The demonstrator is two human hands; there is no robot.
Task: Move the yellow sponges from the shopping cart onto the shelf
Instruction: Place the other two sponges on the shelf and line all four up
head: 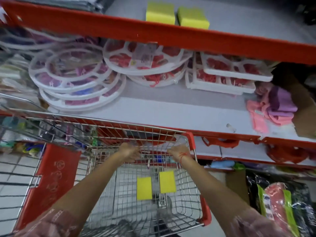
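Two flat rectangular yellow sponges [144, 188] [167, 181] lie side by side in the wire shopping cart [191, 190]. Left hand [130, 152] and right hand [178, 152] reach empty toward its far wall; finger spread is too blurred to tell.

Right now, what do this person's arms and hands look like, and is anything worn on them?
Both hands are bare, with no gloves or rings that I can make out. The right hand has a thin red string tied round the wrist. The left hand shows no band. The forearms are uncovered; near the bottom edge each arm enters a loose pinkish sleeve with a faint pale pattern, blurred here.
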